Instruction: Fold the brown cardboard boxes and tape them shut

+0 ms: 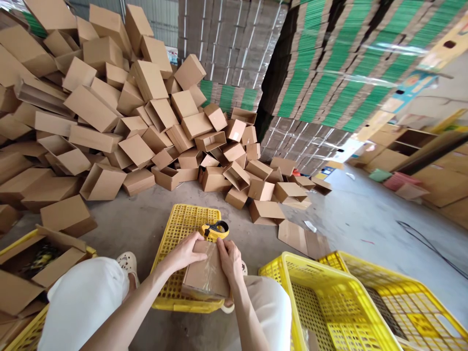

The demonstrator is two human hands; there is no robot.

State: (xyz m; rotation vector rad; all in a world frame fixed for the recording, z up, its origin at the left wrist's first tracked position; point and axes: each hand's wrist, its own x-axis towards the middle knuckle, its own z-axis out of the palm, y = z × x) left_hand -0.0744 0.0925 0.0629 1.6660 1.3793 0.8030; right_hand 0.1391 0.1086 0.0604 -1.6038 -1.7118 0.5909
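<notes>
A small closed cardboard box [205, 279] with clear tape down its top sits on an upturned yellow plastic crate [179, 220] between my knees. My left hand [188, 252] grips the box at its far left corner, the thumb lying across the top. On the opposite side my right hand [230, 258] is closed around the far right edge. Just past the box lies a yellow and black tape dispenser [215, 230], close to the fingertips of both hands. The far face of the box is hidden from me.
A large heap of open cardboard boxes [146, 117] fills the floor ahead. Yellow crates [329, 297] stand at my right. At my left, an open carton [22, 278] sits in another crate. Tall stacks of flattened cardboard [329, 63] rise behind; a black cable [431, 246] lies far right.
</notes>
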